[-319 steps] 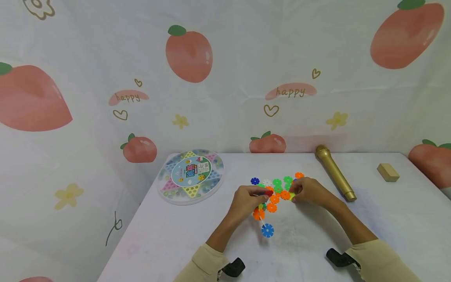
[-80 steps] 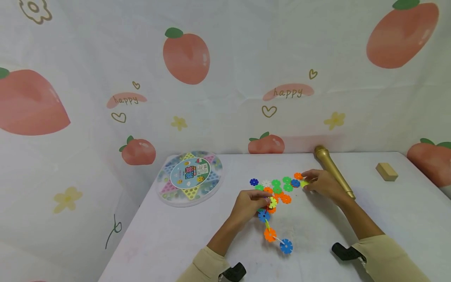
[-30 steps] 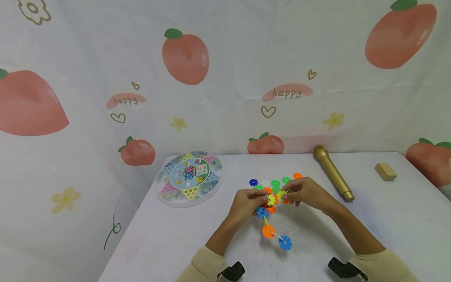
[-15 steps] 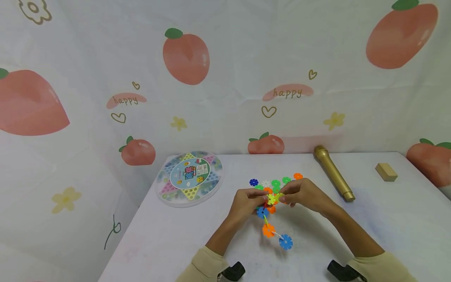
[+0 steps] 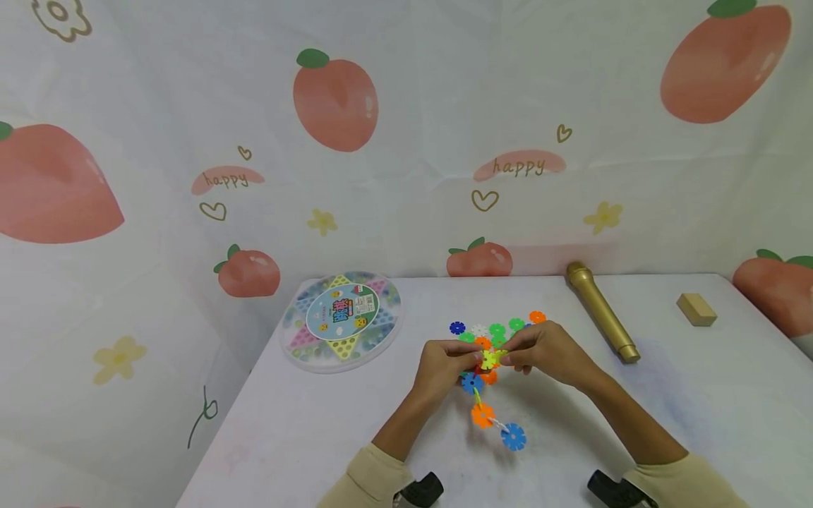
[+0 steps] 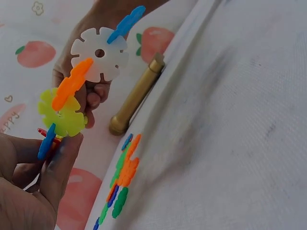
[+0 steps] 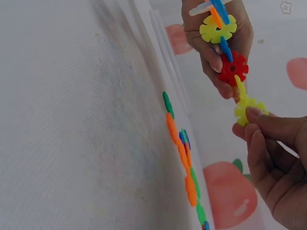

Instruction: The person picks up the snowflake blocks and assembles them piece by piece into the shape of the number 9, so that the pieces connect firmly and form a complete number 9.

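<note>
My left hand [image 5: 444, 370] pinches a chain of interlocking plastic snowflake discs at its red disc [image 7: 233, 68]. From there hang a blue disc [image 5: 472, 383], an orange disc [image 5: 483, 415] and a blue end disc [image 5: 514, 437], with a yellow and a white disc [image 6: 99, 53] between. A yellow disc edge-on [image 7: 240, 87] sits in the red one. My right hand [image 5: 552, 356] pinches another yellow disc [image 7: 245, 108] against that one, edges meeting; whether the slots are engaged I cannot tell. The hands are close together above the table.
Loose discs lie flat behind the hands, among them a dark blue disc [image 5: 457, 328], a green disc [image 5: 497, 329] and an orange disc [image 5: 537, 317]. A gold microphone [image 5: 600, 310] and wooden block [image 5: 696, 310] lie right; a round board-game box [image 5: 343, 321] lies left.
My right hand has picked up the yellow disc at the back right and brought it left to the chain. Compared with the oldest frame, the chain hangs longer. Lately the hands moved slightly closer.
</note>
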The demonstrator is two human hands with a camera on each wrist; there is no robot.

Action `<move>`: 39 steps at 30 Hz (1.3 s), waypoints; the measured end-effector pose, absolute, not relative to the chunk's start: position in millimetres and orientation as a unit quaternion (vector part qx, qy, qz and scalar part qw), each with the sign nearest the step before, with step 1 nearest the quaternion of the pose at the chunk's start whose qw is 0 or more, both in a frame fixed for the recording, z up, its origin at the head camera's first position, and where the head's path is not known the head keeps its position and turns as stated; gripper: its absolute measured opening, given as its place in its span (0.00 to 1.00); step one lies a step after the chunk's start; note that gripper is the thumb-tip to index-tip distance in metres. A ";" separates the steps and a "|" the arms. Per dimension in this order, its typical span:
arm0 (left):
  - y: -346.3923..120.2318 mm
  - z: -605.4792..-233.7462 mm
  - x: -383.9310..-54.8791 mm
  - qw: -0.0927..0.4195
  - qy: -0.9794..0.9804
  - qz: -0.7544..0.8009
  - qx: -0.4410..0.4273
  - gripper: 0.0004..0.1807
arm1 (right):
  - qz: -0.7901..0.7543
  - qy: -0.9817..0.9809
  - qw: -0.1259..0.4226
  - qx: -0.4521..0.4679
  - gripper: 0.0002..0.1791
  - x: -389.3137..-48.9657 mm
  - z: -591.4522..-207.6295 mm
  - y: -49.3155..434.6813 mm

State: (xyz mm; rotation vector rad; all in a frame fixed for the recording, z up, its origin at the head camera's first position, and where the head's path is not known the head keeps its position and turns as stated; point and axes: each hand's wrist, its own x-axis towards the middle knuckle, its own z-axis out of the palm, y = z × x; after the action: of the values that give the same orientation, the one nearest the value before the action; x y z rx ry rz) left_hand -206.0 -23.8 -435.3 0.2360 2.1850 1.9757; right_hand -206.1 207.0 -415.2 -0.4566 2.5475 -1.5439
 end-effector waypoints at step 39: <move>-21.3 -437.1 -205.9 0.101 0.734 0.671 0.027 0.07 | -0.488 0.853 0.002 -0.187 0.03 -199.7 -419.7 199.3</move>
State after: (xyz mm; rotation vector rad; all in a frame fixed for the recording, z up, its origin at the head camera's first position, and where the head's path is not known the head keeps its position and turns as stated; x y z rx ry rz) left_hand -205.9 -21.3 -437.1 0.0793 2.1699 1.9824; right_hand -199.7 199.3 -419.7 -0.5875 2.6755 -1.5314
